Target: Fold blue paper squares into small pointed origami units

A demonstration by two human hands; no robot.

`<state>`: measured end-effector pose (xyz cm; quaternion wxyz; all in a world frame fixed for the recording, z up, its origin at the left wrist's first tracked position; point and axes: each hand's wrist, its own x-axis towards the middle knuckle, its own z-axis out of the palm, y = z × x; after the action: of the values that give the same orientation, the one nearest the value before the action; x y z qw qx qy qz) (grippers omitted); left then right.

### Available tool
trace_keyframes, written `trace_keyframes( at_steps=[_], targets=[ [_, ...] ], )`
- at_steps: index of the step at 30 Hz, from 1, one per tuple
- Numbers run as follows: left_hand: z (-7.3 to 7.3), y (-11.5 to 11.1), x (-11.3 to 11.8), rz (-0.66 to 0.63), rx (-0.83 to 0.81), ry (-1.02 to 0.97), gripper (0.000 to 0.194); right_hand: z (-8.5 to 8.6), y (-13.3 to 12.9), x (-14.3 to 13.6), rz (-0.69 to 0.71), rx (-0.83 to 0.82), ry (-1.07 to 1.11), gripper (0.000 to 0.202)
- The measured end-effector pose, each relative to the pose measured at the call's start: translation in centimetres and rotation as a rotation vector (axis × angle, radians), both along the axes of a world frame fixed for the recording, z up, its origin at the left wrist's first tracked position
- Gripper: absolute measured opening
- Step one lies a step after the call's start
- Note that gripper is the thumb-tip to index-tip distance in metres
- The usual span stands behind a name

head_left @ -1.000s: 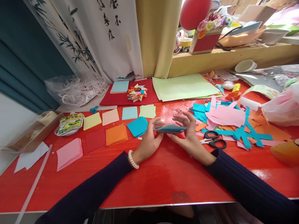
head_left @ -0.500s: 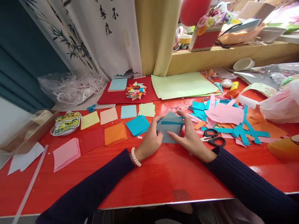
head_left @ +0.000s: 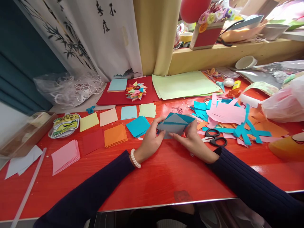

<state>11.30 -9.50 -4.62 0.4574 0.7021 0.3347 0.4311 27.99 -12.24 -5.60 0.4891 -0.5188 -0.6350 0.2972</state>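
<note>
Between my two hands is a partly folded sheet of blue paper, grey-blue on one face and brighter blue along its folded edges. My left hand grips its left side, thumb in front and fingers behind. My right hand pinches the right side, with the thumb on the lower front. The paper is held just above the red table. Left of my left hand lies a stack of blue paper squares. Black-handled scissors rest right of my right hand.
Stacks of orange squares, red squares and pink squares lie to the left. Paper scraps are heaped at right. Behind stand a folded-paper ring and large pale green sheets. An orange object sits at far right.
The paper has been bent further: its upper part now shows a peak with bright blue flaps spreading right. My right hand has shifted slightly right, and the view has moved a little.
</note>
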Motion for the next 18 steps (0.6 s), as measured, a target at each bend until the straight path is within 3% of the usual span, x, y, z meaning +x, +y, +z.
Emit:
trace_keyframes(
  at_steps=[3, 7, 13, 18],
  targets=[
    [0.1, -0.2, 0.0, -0.019, 0.019, 0.026, 0.046, 0.1, 0.0, -0.1, 0.049, -0.021, 0.144, 0.06],
    [0.4, -0.5, -0.1, -0.022, 0.04, 0.036, 0.054, 0.4, -0.1, -0.1, 0.138, -0.05, 0.277, 0.052],
    [0.7, -0.7, -0.1, 0.001, 0.109, 0.004, 0.04, 1.3, -0.6, -0.4, 0.098, 0.067, 0.215, 0.044],
    [0.5, -0.4, 0.0, -0.01, 0.025, 0.05, 0.042, 1.2, -0.2, -0.5, 0.124, -0.021, 0.24, 0.054]
  ],
)
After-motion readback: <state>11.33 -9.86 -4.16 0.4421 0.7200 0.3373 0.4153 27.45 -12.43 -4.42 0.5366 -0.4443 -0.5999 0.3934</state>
